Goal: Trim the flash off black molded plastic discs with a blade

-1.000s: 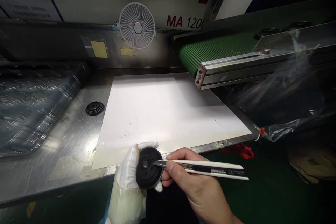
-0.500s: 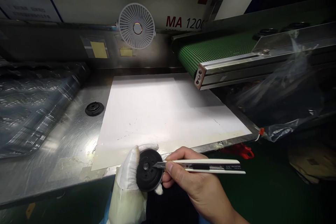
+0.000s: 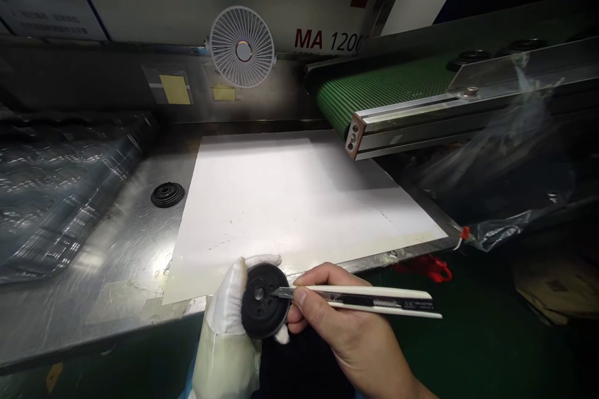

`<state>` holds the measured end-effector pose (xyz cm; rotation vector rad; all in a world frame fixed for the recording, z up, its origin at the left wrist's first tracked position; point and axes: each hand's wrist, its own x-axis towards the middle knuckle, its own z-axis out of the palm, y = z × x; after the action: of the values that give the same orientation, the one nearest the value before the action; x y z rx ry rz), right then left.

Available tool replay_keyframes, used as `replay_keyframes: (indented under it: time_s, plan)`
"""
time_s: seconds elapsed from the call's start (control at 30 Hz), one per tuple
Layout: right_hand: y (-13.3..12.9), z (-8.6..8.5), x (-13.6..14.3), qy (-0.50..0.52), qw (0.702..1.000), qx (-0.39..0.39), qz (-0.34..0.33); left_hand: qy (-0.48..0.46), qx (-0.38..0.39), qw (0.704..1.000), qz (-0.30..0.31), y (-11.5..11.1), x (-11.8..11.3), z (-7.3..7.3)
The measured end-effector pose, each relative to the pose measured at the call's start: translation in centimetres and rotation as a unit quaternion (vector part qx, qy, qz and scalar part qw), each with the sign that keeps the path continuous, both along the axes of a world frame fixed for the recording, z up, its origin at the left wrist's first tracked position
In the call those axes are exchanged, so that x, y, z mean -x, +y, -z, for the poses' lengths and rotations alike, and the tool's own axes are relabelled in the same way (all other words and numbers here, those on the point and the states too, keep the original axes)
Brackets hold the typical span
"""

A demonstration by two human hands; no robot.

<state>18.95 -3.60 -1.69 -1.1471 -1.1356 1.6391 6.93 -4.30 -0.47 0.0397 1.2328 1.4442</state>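
Observation:
My left hand (image 3: pixel 229 305), in a white glove, is closed around a round black plastic part (image 3: pixel 262 321) with a small hole in its middle. My bare right hand (image 3: pixel 344 324) grips a white utility knife (image 3: pixel 384 300) between thumb and fingers. The knife's blade tip lies over the face of the black part, just right of the centre hole. Some of my right fingers are tucked behind the knife at the part's edge. Another round black part (image 3: pixel 167 194), with stepped rings, rests on the metal table to the left.
A white sheet (image 3: pixel 281 199) covers the middle of the metal table (image 3: pixel 126 243). Clear plastic trays (image 3: pixel 60 199) are stacked at left. A green conveyor belt (image 3: pixel 384 87) carrying several black parts juts in from the right, with a plastic bag (image 3: pixel 510 174) hanging there. A small fan (image 3: pixel 242 47) stands behind.
The knife's handle end has dipped slightly, while its tip stays near the part's centre hole. Both hands keep their hold; the whole view has shifted a little.

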Motion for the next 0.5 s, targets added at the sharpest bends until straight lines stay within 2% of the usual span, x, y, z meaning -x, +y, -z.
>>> replay_keyframes:
  time_s: [0.13, 0.37, 0.5]
  plan:
    - [0.22, 0.11, -0.17, -0.006, 1.000, 0.006, -0.019, 0.011, -0.004, 1.000, 0.007, 0.01, -0.03, 0.00]
    - [0.05, 0.17, -0.06, 0.002, 1.000, -0.003, 0.004, 0.012, -0.023, 0.999, 0.032, -0.08, 0.05, 0.21]
    - [0.15, 0.22, -0.36, -0.011, 0.999, 0.010, -0.031, -0.011, -0.024, 0.999, 0.042, -0.27, 0.16, 0.79]
